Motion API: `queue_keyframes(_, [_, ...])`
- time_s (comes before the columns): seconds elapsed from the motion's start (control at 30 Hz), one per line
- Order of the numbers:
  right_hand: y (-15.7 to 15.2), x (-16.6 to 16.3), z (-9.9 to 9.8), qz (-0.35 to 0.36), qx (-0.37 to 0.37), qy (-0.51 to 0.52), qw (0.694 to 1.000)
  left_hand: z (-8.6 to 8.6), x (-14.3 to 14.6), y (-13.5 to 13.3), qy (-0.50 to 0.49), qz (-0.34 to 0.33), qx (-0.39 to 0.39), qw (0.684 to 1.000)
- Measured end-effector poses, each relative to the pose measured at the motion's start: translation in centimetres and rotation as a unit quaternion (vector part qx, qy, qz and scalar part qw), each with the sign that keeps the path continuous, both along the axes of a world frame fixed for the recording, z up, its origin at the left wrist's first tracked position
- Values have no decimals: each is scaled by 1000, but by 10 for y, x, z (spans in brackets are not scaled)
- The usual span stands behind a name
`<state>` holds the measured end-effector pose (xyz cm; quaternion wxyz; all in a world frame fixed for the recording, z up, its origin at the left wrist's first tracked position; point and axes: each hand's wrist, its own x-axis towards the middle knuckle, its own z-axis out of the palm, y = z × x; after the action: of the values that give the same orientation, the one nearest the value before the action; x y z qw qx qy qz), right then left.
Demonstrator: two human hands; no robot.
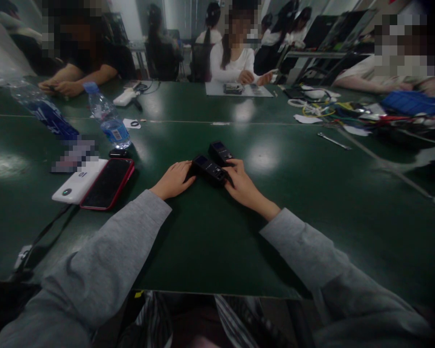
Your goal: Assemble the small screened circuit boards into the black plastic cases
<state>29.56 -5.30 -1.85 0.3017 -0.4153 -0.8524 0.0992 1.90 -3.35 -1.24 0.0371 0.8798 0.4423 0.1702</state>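
Observation:
Two small black handheld devices with little screens lie close together on the green table. The nearer device is between my hands, angled down to the right. Just behind it, slightly right, is the farther device. My left hand rests flat with fingers stretched out, its fingertips against the left end of the nearer device. My right hand has its thumb and fingers around the right end of that same device. Its forefinger reaches up to the lower end of the farther one.
Left of my arm lie a red-cased phone and a white power bank with a strap. Two water bottles, one nearer, stand behind. A wrench and a cable heap are at right. Several people sit across the table.

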Motion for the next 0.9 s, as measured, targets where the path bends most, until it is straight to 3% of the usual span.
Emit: queue_keyframes(0.9, [1,0,-2,4,12,0,1000,-2,0,1,11,1,3,1000])
